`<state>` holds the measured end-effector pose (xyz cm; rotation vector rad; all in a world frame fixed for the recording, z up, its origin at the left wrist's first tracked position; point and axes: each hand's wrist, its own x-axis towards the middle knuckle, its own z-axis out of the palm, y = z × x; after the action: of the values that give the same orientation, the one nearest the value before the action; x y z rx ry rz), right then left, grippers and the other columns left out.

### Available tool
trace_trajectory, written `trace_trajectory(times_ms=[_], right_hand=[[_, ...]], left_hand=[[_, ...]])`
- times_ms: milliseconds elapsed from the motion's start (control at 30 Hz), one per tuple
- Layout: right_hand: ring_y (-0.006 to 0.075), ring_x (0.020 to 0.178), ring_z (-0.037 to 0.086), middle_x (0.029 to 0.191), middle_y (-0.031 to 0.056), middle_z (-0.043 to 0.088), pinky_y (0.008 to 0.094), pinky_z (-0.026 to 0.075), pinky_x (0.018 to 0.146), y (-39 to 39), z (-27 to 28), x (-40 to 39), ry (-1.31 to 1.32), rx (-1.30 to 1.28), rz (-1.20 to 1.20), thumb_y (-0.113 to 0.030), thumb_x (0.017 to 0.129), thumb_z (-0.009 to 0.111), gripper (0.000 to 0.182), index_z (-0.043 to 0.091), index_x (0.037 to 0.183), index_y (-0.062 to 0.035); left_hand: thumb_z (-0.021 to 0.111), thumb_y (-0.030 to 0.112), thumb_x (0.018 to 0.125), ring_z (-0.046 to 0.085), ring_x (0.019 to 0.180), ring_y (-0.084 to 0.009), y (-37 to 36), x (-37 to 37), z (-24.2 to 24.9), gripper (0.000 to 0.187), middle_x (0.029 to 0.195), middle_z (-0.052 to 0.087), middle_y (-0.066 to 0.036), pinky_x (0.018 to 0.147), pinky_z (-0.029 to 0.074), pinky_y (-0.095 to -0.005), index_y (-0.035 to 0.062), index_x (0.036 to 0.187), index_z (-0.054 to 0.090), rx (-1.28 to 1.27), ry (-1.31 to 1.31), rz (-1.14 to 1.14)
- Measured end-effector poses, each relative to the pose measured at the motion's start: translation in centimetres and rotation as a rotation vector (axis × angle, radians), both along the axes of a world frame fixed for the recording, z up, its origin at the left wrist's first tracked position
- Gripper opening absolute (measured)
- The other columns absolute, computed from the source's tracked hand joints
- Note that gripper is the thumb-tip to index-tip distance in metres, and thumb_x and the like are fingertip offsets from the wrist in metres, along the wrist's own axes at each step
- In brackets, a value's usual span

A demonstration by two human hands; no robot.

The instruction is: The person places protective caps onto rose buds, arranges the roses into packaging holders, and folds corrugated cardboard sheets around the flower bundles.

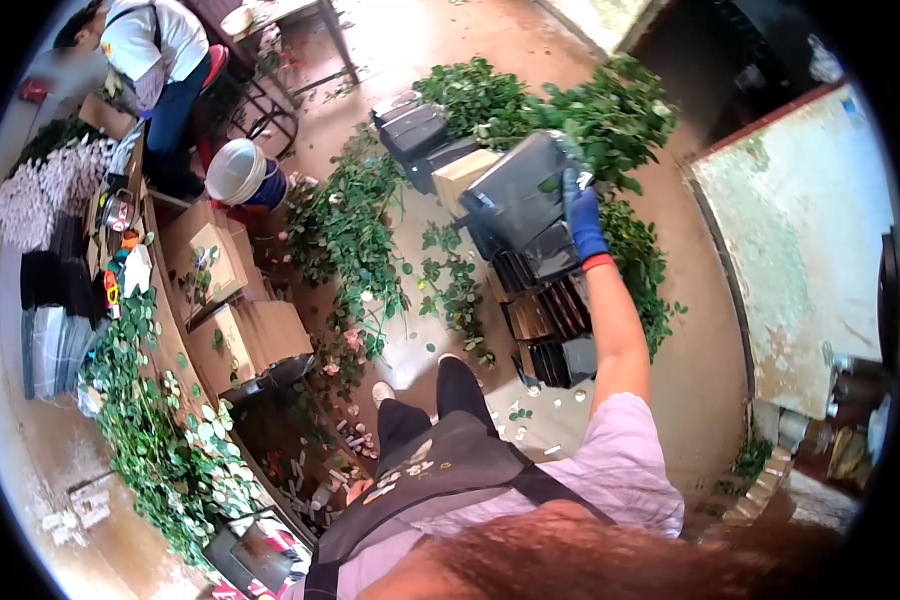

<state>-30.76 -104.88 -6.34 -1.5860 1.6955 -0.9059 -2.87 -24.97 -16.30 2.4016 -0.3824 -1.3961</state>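
Observation:
My right hand (586,218), in a blue glove with a red cuff, is closed on the right edge of a dark flat panel (520,195). The panel is tilted over a stack of black and brown folded pieces (550,320). Beside it lie a light cardboard piece (462,180) and more dark pieces (410,130). Leafy green stems (610,110) lie behind and right of the panel. My left hand (358,491) shows only in small part, low by the apron (420,465); its fingers cannot be made out.
A co-worker (160,60) bends over the long bench at the upper left. Cardboard boxes (250,340) and a white bucket (236,172) stand beside the bench. Cut stems (355,240) and petals cover parts of the floor. Leaves (150,420) lie along the bench.

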Motion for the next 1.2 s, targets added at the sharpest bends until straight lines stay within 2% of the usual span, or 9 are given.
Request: trace_trajectory(times_ms=[100, 167, 267, 400, 567, 700, 833, 933, 1200], right_hand=[[0.0455, 0.102, 0.065, 0.109, 0.0291, 0.069, 0.0466, 0.05, 0.084, -6.6, -8.1, -1.7, -0.023, -0.109, -0.059, -0.06, 0.098, 0.053, 0.069, 0.063, 0.119, 0.0043], [0.0457, 0.106, 0.065, 0.108, 0.0302, 0.069, 0.0482, 0.05, 0.084, -8.4, -11.5, -1.6, 0.123, 0.075, -0.15, -0.06, 0.097, 0.053, 0.07, 0.062, 0.119, 0.0058], [0.0454, 0.111, 0.063, 0.114, 0.0303, 0.068, 0.0485, 0.051, 0.088, -8.6, -18.6, -1.5, -0.083, 0.164, -0.077, -0.059, 0.096, 0.054, 0.069, 0.062, 0.12, 0.0053], [0.0436, 0.107, 0.067, 0.114, 0.0274, 0.069, 0.0517, 0.052, 0.092, -2.4, -21.3, 3.3, 0.771, 0.262, 0.157, -0.029, 0.095, 0.05, 0.052, 0.048, 0.139, -0.0007], [0.0423, 0.112, 0.064, 0.122, 0.0248, 0.066, 0.0515, 0.051, 0.096, -1.7, -18.1, 4.6, 0.961, 0.468, 0.453, -0.025, 0.094, 0.047, 0.046, 0.056, 0.136, -0.0073], [0.0419, 0.108, 0.066, 0.114, 0.0237, 0.069, 0.0516, 0.052, 0.093, 0.4, -15.3, 6.0, 0.959, 0.352, 0.662, -0.034, 0.09, 0.051, 0.036, 0.072, 0.101, -0.0064], [0.0446, 0.105, 0.066, 0.115, 0.0264, 0.068, 0.0509, 0.051, 0.092, 8.8, -11.3, 14.6, 0.752, 0.328, 0.822, -0.049, 0.088, 0.055, 0.052, 0.071, 0.104, -0.0029], [0.0457, 0.108, 0.064, 0.112, 0.0304, 0.067, 0.0494, 0.049, 0.094, 15.8, -19.6, 22.9, 0.405, 0.47, 1.053, -0.059, 0.086, 0.058, 0.066, 0.068, 0.108, 0.0019], [0.0466, 0.112, 0.062, 0.113, 0.0354, 0.065, 0.0481, 0.049, 0.096, 43.0, -9.8, 50.3, 0.208, 0.492, 1.145, -0.072, 0.084, 0.059, 0.091, 0.059, 0.12, 0.0124]], left_hand=[[0.062, 0.039, 0.098, 0.07, 0.084, -0.0218, 1.9, -4.0, 2.6, 0.037, 0.091, 0.073, -0.013, 0.079, 0.055, -0.0352, 0.0027, 0.102, 0.07, 0.116, -0.032, 0.094], [0.062, 0.039, 0.098, 0.07, 0.084, -0.0219, 2.2, -6.0, 3.6, 0.037, 0.091, 0.073, -0.013, 0.079, 0.055, -0.0353, 0.0027, 0.102, 0.07, 0.159, -0.04, 0.158], [0.063, 0.038, 0.098, 0.07, 0.084, -0.0222, 2.7, -8.7, 4.5, 0.037, 0.091, 0.073, -0.013, 0.079, 0.055, -0.0354, 0.0028, 0.102, 0.07, 0.207, -0.048, 0.232], [0.063, 0.038, 0.097, 0.07, 0.083, -0.0225, 3.4, -11.1, 5.1, 0.036, 0.091, 0.073, -0.014, 0.079, 0.055, -0.0357, 0.0028, 0.102, 0.07, 0.22, -0.059, 0.292], [0.064, 0.038, 0.097, 0.07, 0.083, -0.0229, 4.0, -13.3, 5.2, 0.036, 0.091, 0.073, -0.014, 0.079, 0.055, -0.0359, 0.0028, 0.103, 0.07, 0.155, -0.081, 0.345], [0.065, 0.037, 0.096, 0.071, 0.083, -0.0232, 5.3, -16.0, 3.7, 0.035, 0.091, 0.073, -0.014, 0.079, 0.055, -0.0361, 0.0028, 0.103, 0.07, 0.035, -0.128, 0.433], [0.067, 0.036, 0.094, 0.071, 0.084, -0.0242, 3.1, -17.0, 3.8, 0.034, 0.09, 0.072, -0.016, 0.078, 0.055, -0.0366, 0.0035, 0.104, 0.07, 0.084, -0.142, 0.532], [0.068, 0.034, 0.095, 0.07, 0.084, -0.0218, 2.6, -17.2, 3.0, 0.033, 0.089, 0.073, -0.015, 0.079, 0.054, -0.0362, 0.0042, 0.108, 0.071, 0.045, -0.125, 0.726], [0.065, 0.029, 0.099, 0.064, 0.085, -0.0164, 4.9, -13.1, 2.1, 0.031, 0.09, 0.071, -0.01, 0.08, 0.052, -0.0325, 0.002, 0.115, 0.068, -0.23, 0.007, 1.106]])
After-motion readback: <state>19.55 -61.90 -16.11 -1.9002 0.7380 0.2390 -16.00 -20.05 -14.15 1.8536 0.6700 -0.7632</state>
